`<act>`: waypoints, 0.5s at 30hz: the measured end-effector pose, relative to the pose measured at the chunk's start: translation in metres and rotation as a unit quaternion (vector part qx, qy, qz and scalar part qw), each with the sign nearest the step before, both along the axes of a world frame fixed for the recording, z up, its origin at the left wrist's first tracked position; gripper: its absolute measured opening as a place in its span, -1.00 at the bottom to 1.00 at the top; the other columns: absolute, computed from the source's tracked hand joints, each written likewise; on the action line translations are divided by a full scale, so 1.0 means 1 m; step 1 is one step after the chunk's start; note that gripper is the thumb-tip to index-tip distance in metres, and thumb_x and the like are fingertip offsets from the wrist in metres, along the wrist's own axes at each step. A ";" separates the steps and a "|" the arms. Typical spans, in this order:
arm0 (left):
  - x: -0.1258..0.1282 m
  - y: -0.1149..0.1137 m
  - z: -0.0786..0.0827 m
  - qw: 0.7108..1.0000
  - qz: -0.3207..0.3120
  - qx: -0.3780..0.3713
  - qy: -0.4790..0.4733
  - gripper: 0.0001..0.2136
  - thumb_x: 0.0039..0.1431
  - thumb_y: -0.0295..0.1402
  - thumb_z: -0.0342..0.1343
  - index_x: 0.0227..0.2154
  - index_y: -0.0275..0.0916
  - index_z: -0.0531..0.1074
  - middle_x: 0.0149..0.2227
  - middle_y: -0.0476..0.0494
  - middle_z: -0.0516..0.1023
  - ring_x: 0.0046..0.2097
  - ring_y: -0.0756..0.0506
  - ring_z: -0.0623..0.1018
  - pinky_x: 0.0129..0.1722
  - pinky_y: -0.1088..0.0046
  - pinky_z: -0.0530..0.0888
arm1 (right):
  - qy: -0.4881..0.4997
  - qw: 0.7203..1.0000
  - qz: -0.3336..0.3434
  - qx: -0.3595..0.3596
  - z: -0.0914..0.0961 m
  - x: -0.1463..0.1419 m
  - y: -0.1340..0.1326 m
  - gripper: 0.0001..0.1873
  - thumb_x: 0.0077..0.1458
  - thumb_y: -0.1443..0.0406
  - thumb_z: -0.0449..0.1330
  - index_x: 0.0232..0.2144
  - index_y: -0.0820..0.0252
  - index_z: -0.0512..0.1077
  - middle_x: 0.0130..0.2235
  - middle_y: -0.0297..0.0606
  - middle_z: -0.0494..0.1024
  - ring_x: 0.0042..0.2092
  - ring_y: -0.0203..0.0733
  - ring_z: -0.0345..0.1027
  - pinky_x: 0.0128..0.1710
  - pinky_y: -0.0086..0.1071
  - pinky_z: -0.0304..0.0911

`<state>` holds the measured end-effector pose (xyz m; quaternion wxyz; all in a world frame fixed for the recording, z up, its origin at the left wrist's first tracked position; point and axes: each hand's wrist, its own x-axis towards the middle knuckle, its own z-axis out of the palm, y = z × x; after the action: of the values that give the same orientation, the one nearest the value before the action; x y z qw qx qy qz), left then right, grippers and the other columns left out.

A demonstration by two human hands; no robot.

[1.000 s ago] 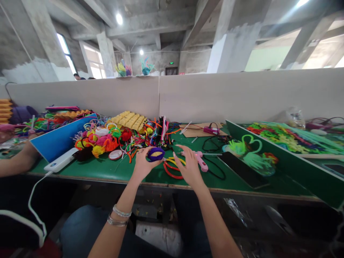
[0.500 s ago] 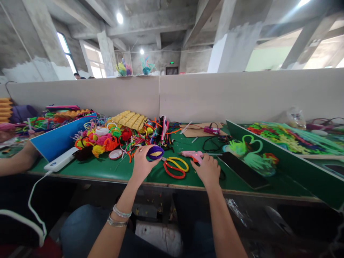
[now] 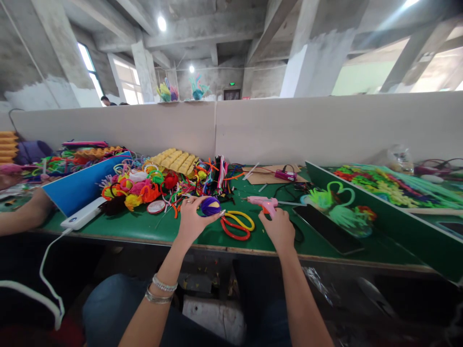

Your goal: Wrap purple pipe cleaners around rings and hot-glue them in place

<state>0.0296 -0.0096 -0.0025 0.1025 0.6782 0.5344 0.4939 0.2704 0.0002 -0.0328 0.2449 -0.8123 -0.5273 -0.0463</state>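
Note:
Between the thumb and fingers of my left hand (image 3: pixel 193 221) is a small round purple piece (image 3: pixel 211 207) with a pale yellow patch; its exact kind is unclear. My right hand (image 3: pixel 279 230) is closed around the handle of a pink glue gun (image 3: pixel 261 200). The gun's nozzle points left toward the purple piece, apart from it, and a clear glue stick (image 3: pixel 291 204) sticks out at its back. Scissors (image 3: pixel 238 237) with red and yellow handles lie on the green table between my hands, their blades partly hidden by my left thumb.
Left are a heap of colourful pipe-cleaner pieces (image 3: pixel 148 190), a yellow egg-crate tray (image 3: pixel 176 160), a white power strip (image 3: pixel 82 214) and a blue board (image 3: pixel 90 183). Right are a black phone (image 3: pixel 327 229), green swan figures (image 3: pixel 343 214) and a green divider (image 3: pixel 383 226). Another person's arm (image 3: pixel 27 214) is far left.
The purple piece has turned in my left fingers, so a rounded side with the yellow patch faces me. My right hand has lifted and tilted the glue gun slightly, its nozzle higher.

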 end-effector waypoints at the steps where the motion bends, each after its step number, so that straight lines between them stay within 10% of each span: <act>1: 0.001 -0.001 0.001 0.999 0.021 0.012 0.032 -0.55 -0.23 -0.05 0.25 -0.25 -0.16 0.48 -0.25 -0.16 0.40 -0.11 -0.23 0.34 0.02 0.20 0.18 | 0.014 1.000 0.001 0.016 0.001 -0.001 -0.001 -0.57 0.05 0.04 -0.02 -0.22 0.29 0.30 -0.22 -0.08 0.39 -0.31 -0.08 0.37 -0.47 -0.36 0.09; 9: 0.003 -0.004 0.002 0.994 0.049 0.022 0.100 -0.56 -0.20 -0.03 0.21 -0.23 -0.14 0.48 -0.26 -0.16 0.36 -0.10 -0.24 0.32 0.04 0.16 0.15 | 0.125 0.978 0.028 0.161 0.004 0.003 0.001 -0.46 -0.08 -0.09 0.07 -0.23 0.22 0.32 -0.24 -0.13 0.37 -0.27 -0.09 0.30 -0.42 -0.35 0.10; 15: 0.003 0.001 0.000 0.990 -0.053 -0.044 -0.121 -0.58 -0.27 -0.14 0.30 -0.28 -0.17 0.47 -0.26 -0.13 0.47 -0.14 -0.20 0.41 0.00 0.25 0.26 | 0.170 0.953 0.088 0.235 0.012 0.004 -0.001 -0.43 -0.17 -0.15 0.10 -0.37 0.23 0.35 -0.39 -0.22 0.35 -0.35 -0.16 0.23 -0.42 -0.36 0.11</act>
<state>0.0326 -0.0083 -0.0022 0.2228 0.6355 0.5025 0.5422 0.2742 -0.0010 -0.0209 0.5182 -0.6779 -0.5215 -0.0084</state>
